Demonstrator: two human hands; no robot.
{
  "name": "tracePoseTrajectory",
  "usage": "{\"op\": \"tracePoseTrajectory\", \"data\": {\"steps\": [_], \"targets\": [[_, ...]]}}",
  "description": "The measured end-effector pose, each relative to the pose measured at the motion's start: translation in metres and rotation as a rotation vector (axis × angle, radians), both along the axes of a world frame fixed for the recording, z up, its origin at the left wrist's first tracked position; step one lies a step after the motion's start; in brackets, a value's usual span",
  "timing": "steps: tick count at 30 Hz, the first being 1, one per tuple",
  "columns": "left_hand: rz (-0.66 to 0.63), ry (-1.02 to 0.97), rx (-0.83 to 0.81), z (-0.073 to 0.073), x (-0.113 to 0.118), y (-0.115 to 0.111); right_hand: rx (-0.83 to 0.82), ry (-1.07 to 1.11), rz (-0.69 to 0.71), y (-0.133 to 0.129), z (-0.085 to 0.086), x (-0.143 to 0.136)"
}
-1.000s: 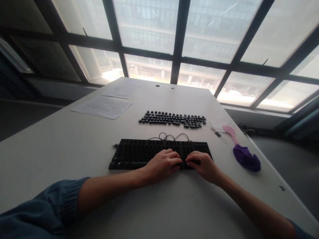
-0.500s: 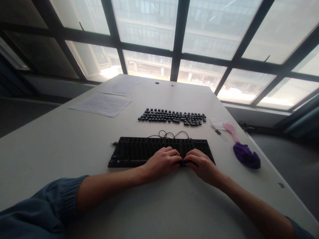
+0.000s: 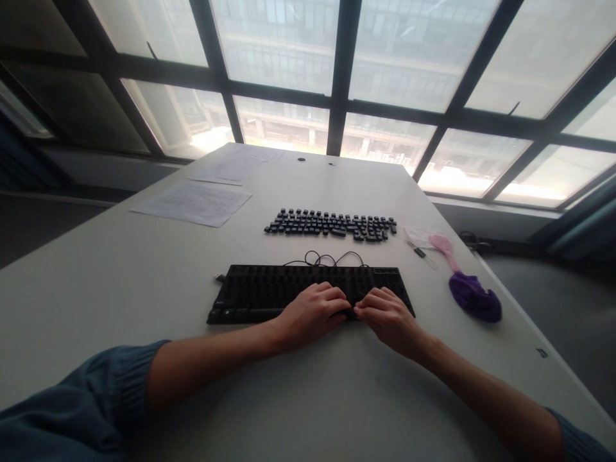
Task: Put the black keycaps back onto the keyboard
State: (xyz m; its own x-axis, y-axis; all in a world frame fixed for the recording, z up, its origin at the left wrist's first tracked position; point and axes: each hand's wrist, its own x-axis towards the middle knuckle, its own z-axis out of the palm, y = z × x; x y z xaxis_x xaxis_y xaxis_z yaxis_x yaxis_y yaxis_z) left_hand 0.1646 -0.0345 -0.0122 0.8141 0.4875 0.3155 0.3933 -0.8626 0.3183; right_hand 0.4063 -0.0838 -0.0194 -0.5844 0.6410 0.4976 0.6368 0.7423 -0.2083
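Observation:
A black keyboard (image 3: 269, 289) lies flat on the white table (image 3: 144, 289), most of its keycaps off. My left hand (image 3: 312, 314) rests over its lower right part, fingers curled and tips pressed together at the front edge. Close beside it, my right hand (image 3: 389, 317) bends over the right end, thumb and fingers drawn into a pinch. The fingertips of both hands nearly meet; whatever is between them is too small or hidden to make out. Behind the keyboard, loose black keycaps (image 3: 332, 223) stand in rows.
A cable (image 3: 315, 258) loops behind the keyboard, its USB plug (image 3: 219, 277) at the left. To the right lie a wire keycap puller (image 3: 420, 253), a clear plastic bag (image 3: 416, 236), a pink brush (image 3: 445, 250) and a purple cloth (image 3: 474, 298). Paper sheets (image 3: 192, 202) lie back left.
My right hand's fingers have curled in more tightly, and the dark gap under them no longer shows. The left hand stays nearly the same. The view has shifted slightly.

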Motion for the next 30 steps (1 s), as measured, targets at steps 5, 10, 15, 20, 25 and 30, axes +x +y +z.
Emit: {"op": "tracePoseTrajectory", "data": {"steps": [5, 10, 15, 20, 25, 30], "targets": [[-0.001, 0.007, -0.004, 0.001, 0.0, 0.001, -0.038, 0.018, -0.019, 0.003, -0.004, 0.003], [-0.009, 0.008, 0.006, 0.0, 0.0, 0.001, -0.038, 0.05, 0.005, 0.004, -0.009, 0.005], [-0.005, 0.006, 0.012, -0.001, -0.001, 0.0, -0.016, 0.068, -0.044, 0.003, 0.0, 0.006], [-0.018, -0.001, 0.013, 0.001, -0.001, 0.0, -0.038, 0.203, -0.268, 0.039, 0.023, 0.015], [-0.015, 0.005, 0.007, 0.002, -0.001, 0.0, -0.05, 0.053, -0.418, 0.118, 0.032, 0.027], [-0.013, 0.022, 0.013, 0.002, -0.002, 0.0, -0.088, -0.135, -0.502, 0.171, 0.02, 0.026]]}}
